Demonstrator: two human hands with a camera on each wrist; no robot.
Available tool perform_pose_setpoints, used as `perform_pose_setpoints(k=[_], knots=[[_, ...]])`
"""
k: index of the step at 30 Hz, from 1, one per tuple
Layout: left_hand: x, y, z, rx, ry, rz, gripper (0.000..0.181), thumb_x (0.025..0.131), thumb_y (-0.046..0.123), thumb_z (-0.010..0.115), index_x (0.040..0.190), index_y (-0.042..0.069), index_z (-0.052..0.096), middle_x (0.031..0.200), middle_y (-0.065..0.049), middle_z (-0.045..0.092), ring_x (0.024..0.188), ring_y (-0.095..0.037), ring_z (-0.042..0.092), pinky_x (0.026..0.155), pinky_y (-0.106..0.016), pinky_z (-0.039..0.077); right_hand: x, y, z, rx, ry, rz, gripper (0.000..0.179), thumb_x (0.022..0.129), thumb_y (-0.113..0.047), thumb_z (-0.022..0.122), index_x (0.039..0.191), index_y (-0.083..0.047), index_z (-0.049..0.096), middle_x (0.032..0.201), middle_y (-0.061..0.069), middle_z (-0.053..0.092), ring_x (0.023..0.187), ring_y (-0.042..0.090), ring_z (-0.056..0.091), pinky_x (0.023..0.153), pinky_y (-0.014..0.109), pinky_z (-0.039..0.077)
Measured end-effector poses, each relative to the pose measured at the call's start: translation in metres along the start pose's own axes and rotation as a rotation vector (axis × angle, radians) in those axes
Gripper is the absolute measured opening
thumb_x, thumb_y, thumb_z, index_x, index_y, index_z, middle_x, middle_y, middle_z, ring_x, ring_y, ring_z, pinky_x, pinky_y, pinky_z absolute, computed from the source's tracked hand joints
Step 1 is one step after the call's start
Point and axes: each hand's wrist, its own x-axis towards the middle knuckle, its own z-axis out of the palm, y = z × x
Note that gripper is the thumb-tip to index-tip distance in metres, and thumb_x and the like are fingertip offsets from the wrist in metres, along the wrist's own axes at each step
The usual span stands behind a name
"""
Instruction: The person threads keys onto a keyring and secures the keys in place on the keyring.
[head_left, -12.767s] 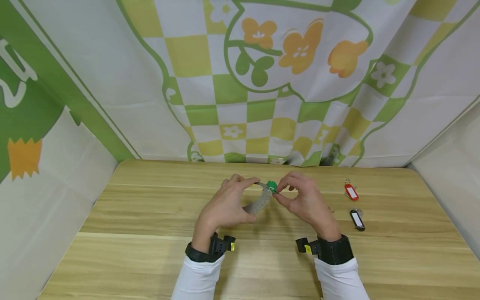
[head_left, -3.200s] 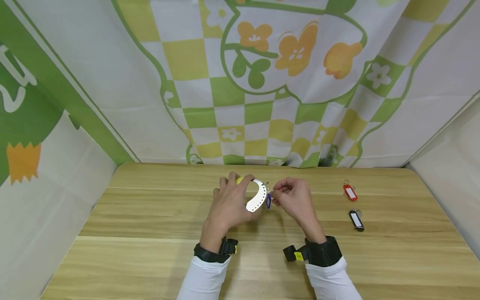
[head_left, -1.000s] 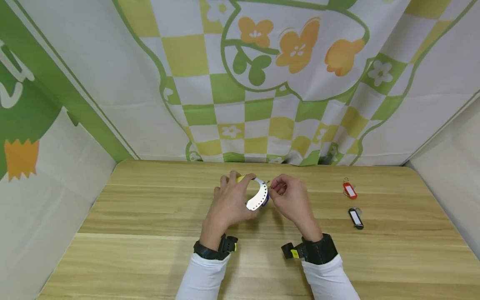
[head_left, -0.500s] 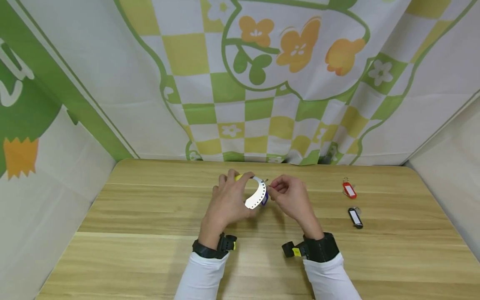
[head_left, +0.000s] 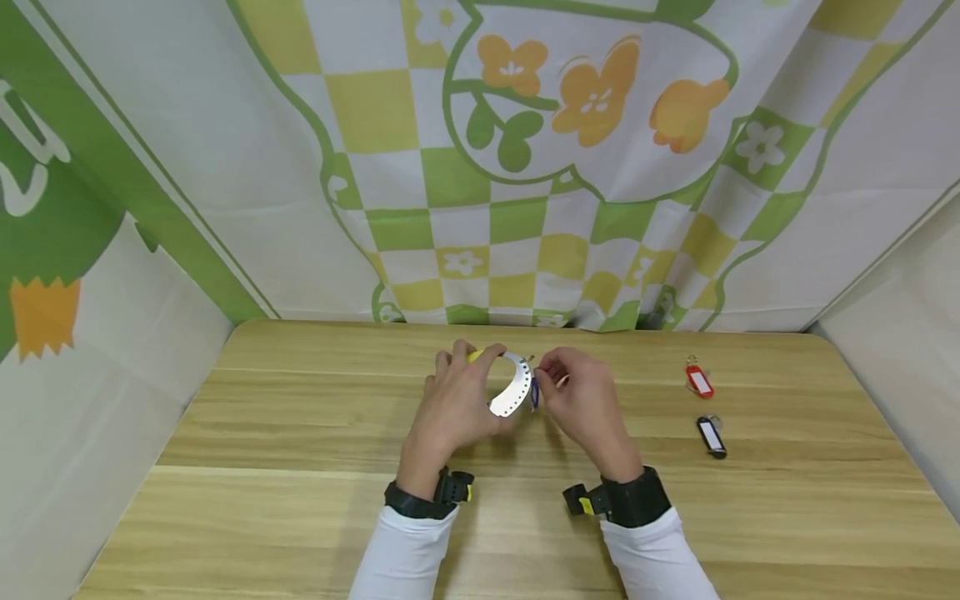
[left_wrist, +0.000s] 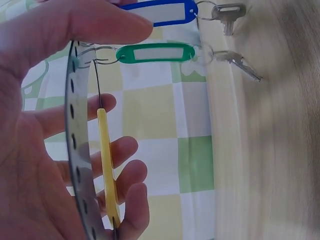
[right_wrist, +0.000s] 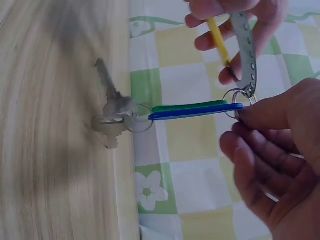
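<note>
In the head view my left hand (head_left: pixel 450 417) holds a curved metal plate (head_left: pixel 512 393) with a row of holes along its edge. Its fingers also lie round a yellow rod (left_wrist: pixel 106 160) with a thin metal tip, seen in the left wrist view. A green key tag (left_wrist: pixel 157 52) with a key (left_wrist: pixel 237 62) hangs by its ring at the plate's edge. My right hand (head_left: pixel 588 404) pinches the ring of a blue key tag (right_wrist: pixel 200 112) close to the plate. From that tag hangs another key (left_wrist: pixel 230 15). Whether the blue tag's ring passes through a hole, I cannot tell.
On the wooden table (head_left: pixel 300 433), to the right, lie a red key tag (head_left: pixel 700 382) and a black key tag (head_left: pixel 711 437), with metal rings. A patterned curtain (head_left: pixel 525 208) hangs behind the table's far edge.
At first the right hand held the green tag against the plate; now that tag hangs there and the right hand holds the blue one. In the last second the blue tag has swung slightly.
</note>
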Motion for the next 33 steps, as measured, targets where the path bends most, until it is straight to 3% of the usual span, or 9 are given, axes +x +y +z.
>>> perform_pose_setpoints(k=[5,13,21,24,31,33], knots=[[0.0001,-0.0003,-0.0004,0.002,0.003,-0.003,0.091,0.066,0.031,0.094,0.147,0.018,0.053,0.137,-0.022,0.047,0.120,-0.044,0.046,0.081,-0.058,0.047,-0.0014,0.0019,0.0009,-0.087,0.032,-0.111,0.005,0.087,0.000,0.074,0.088,-0.002,0.070,0.081,0.007,0.069,0.068,0.016,0.066,0.056,0.028,0.052],[0.0001,-0.0003,-0.0003,0.000,-0.005,0.003,0.092,0.065,0.031,0.094,0.147,0.017,0.053,0.137,-0.023,0.047,0.120,-0.045,0.045,0.082,-0.059,0.047,-0.0009,0.0045,0.0014,-0.004,0.030,-0.081,0.008,0.083,0.003,0.078,0.087,-0.002,0.073,0.079,0.006,0.070,0.068,0.015,0.066,0.058,0.029,0.053],[-0.0003,-0.0006,0.0000,0.011,-0.009,0.005,0.091,0.066,0.032,0.094,0.146,0.017,0.054,0.136,-0.023,0.047,0.119,-0.045,0.046,0.080,-0.060,0.047,-0.0007,0.0038,0.0015,-0.024,0.031,-0.109,0.010,0.082,0.004,0.079,0.086,-0.003,0.074,0.078,0.005,0.071,0.066,0.014,0.066,0.056,0.029,0.053],[-0.0003,-0.0008,0.0002,0.010,-0.002,0.007,0.091,0.066,0.032,0.094,0.146,0.017,0.054,0.136,-0.023,0.047,0.119,-0.045,0.046,0.080,-0.060,0.047,-0.0005,0.0040,0.0024,0.029,0.014,-0.029,0.009,0.083,0.003,0.079,0.087,-0.003,0.074,0.078,0.005,0.071,0.068,0.014,0.067,0.058,0.029,0.054],[0.0002,-0.0006,0.0006,-0.004,0.017,0.004,0.093,0.065,0.030,0.095,0.147,0.017,0.054,0.138,-0.022,0.047,0.120,-0.044,0.045,0.083,-0.060,0.046,0.0008,0.0003,0.0017,0.260,-0.055,0.334,0.005,0.088,-0.003,0.077,0.088,0.001,0.073,0.078,0.009,0.070,0.069,0.025,0.069,0.062,0.027,0.054],[0.0003,-0.0002,0.0004,-0.006,0.023,0.004,0.092,0.065,0.030,0.095,0.146,0.017,0.054,0.138,-0.022,0.047,0.120,-0.044,0.044,0.083,-0.060,0.046,0.0013,-0.0011,0.0019,0.292,-0.046,0.364,0.005,0.088,-0.002,0.076,0.087,0.002,0.073,0.077,0.011,0.070,0.067,0.028,0.070,0.060,0.027,0.054]])
